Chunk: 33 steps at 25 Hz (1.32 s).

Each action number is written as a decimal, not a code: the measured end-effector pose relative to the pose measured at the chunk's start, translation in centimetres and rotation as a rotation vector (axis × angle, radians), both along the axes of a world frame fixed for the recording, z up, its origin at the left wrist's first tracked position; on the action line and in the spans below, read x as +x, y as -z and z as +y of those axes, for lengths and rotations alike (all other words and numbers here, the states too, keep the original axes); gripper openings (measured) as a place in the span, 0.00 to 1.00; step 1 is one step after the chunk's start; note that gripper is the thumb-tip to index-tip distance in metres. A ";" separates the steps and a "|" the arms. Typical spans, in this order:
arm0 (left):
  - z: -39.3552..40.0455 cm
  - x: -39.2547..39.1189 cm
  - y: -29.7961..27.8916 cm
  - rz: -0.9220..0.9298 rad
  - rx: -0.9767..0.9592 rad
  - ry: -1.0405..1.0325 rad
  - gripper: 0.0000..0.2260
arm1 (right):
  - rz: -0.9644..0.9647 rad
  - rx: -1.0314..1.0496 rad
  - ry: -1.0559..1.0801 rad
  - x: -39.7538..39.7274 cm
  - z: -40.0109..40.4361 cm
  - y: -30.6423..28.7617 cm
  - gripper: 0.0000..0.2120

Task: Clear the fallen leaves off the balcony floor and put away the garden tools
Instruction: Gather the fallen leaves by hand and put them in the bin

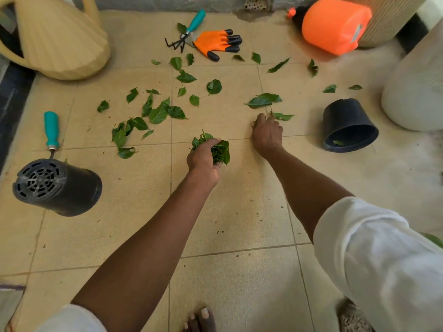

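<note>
Beige tiled balcony floor (pixel 227 212), leaves strewn across it, pots and tools round the edges.

Your left hand (pixel 203 159) is clenched round a bunch of gathered leaves (pixel 219 150), held low over the tiles; your right hand (pixel 267 133) is down on the floor just beside it, fingers curled at a loose leaf (pixel 282 116). Whether they have hold of it you cannot tell. More scattered leaves (pixel 155 113) lie beyond and to the left of both hands. A hand rake (pixel 184 34) and orange glove (pixel 217 43) lie by the far wall, a teal-handled tool (pixel 51 130) at left behind a tipped black pot (pixel 57 186), another black pot (pixel 348 125) on its side at right.
</note>
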State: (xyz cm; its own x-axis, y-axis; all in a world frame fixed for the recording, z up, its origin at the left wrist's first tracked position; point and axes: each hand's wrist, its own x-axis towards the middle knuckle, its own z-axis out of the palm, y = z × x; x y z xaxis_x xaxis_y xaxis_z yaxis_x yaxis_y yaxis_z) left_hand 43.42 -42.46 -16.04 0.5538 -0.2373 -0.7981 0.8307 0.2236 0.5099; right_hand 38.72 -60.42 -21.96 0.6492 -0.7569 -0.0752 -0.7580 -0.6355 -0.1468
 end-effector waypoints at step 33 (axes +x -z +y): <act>14.6 3.8 -2.8 -0.015 0.061 -0.343 0.06 | -0.332 0.450 -0.485 11.4 20.6 -2.7 0.11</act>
